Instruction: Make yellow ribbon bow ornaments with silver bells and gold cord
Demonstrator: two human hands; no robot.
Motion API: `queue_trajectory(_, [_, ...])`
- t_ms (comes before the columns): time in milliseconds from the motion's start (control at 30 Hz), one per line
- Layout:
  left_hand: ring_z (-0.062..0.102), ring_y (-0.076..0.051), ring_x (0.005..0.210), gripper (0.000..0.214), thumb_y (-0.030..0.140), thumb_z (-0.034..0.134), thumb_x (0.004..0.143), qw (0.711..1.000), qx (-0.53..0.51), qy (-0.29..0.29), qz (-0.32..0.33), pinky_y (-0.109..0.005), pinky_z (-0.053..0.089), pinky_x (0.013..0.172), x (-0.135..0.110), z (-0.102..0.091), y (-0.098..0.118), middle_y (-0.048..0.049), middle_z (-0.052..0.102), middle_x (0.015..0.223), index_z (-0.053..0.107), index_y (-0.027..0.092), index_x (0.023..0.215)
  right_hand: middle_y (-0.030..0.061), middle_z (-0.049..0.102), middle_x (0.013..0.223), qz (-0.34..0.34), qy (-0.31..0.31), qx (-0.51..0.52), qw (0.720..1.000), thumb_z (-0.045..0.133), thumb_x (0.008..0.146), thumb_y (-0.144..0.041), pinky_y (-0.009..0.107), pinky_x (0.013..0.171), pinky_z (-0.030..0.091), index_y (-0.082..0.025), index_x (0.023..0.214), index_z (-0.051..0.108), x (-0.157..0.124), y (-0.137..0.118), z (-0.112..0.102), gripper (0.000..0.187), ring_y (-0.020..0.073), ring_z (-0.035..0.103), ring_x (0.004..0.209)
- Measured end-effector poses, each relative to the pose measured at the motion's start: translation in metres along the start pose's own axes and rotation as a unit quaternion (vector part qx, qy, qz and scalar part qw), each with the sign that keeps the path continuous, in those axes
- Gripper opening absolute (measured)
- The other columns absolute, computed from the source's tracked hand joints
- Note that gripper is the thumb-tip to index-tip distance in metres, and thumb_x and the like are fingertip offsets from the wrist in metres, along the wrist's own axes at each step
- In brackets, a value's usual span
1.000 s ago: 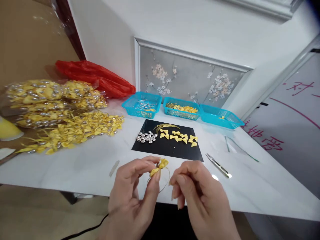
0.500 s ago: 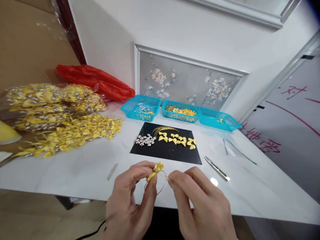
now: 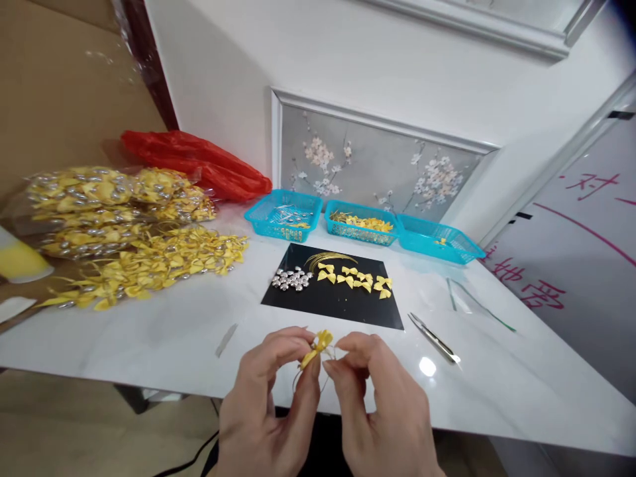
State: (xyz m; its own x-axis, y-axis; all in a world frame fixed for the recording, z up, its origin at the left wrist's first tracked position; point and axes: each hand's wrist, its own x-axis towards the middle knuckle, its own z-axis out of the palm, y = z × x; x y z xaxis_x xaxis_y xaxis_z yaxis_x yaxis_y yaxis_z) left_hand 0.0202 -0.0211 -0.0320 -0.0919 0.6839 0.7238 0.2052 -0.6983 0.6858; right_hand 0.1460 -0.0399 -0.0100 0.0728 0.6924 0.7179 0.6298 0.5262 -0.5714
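Both hands are raised over the near edge of the white table [image 3: 149,338]. My left hand [image 3: 271,404] pinches a small yellow ribbon bow [image 3: 316,348] between thumb and forefinger. A thin gold wire [image 3: 325,377] loops down from the bow. My right hand [image 3: 382,411] pinches the wire just right of the bow, its fingertips almost touching the left ones. Beyond the hands lies a black mat [image 3: 332,305] with several yellow bows [image 3: 355,278], a cluster of silver beads [image 3: 291,279] and a bundle of gold wires [image 3: 325,256].
A heap of finished yellow bows [image 3: 159,262] and clear bags of them [image 3: 99,202] lie at the left, with a red plastic bag [image 3: 199,162] behind. Three turquoise baskets [image 3: 362,222] stand by the wall. Small snips [image 3: 434,338] lie right of the mat.
My right hand has moved left, closing up to the bow and the left fingertips. The wire loop between the hands has become smaller. The left hand keeps its pinch.
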Motion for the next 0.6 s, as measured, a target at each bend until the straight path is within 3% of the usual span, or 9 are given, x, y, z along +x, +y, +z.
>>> queue_trajectory(100, [0.068,-0.011,0.103,0.033,0.001,0.056,0.087,0.999,0.003,-0.011,-0.041,-0.015,0.057,0.090,0.000,0.001,0.003,-0.0002,0.062,0.105,0.061,0.026,0.109,-0.0003,0.059,0.082,-0.028,-0.031,0.034,0.999,0.047,0.099,-0.011,0.022,0.066,0.051,-0.024,0.116,0.059,0.003,0.005,0.001,0.024,0.0125,0.062,0.069])
queue_trajectory(200, [0.069,-0.010,0.101,0.031,0.005,0.058,0.090,0.997,0.003,-0.025,-0.073,-0.013,0.057,0.089,-0.002,0.000,0.003,0.0005,0.063,0.104,0.061,0.027,0.110,0.0004,0.056,0.082,-0.029,-0.066,0.111,0.991,0.046,0.098,-0.007,0.020,0.063,0.050,-0.023,0.104,0.064,0.008,0.009,0.000,0.025,0.0111,0.060,0.069])
queue_trajectory(300, [0.068,-0.013,0.105,0.033,0.007,0.057,0.091,0.996,-0.003,-0.037,-0.087,-0.017,0.057,0.090,-0.005,0.000,0.001,0.0000,0.064,0.107,0.059,0.030,0.115,0.0027,0.057,0.088,0.011,-0.041,0.140,0.989,0.050,0.094,-0.006,0.023,0.066,0.051,-0.022,0.088,0.064,0.008,0.007,0.001,0.021,0.0130,0.059,0.077])
queue_trajectory(400, [0.067,-0.013,0.105,0.034,0.009,0.057,0.092,0.995,-0.011,-0.034,-0.088,-0.019,0.057,0.090,-0.006,-0.001,-0.002,0.0000,0.066,0.108,0.058,0.032,0.117,0.0039,0.057,0.097,-0.002,0.002,0.115,0.993,0.055,0.090,-0.003,0.026,0.067,0.051,-0.024,0.085,0.066,0.000,0.001,0.006,0.025,0.0145,0.060,0.081])
queue_trajectory(500, [0.068,-0.014,0.103,0.030,0.011,0.060,0.090,0.995,-0.038,-0.013,-0.088,-0.018,0.058,0.089,-0.005,-0.001,-0.004,0.0002,0.066,0.108,0.061,0.031,0.113,0.0020,0.065,0.089,-0.012,0.003,0.150,0.989,0.059,0.083,0.004,0.026,0.063,0.052,-0.025,0.083,0.067,-0.012,-0.007,0.011,0.031,0.0142,0.062,0.073])
queue_trajectory(600, [0.069,-0.013,0.101,0.029,0.009,0.063,0.088,0.992,-0.069,0.016,-0.102,-0.017,0.057,0.089,-0.003,0.000,-0.005,0.0010,0.067,0.106,0.065,0.031,0.106,-0.0003,0.069,0.075,0.037,-0.043,0.226,0.972,0.061,0.078,0.007,0.023,0.056,0.055,-0.025,0.084,0.068,-0.020,-0.013,0.010,0.033,0.0148,0.066,0.062])
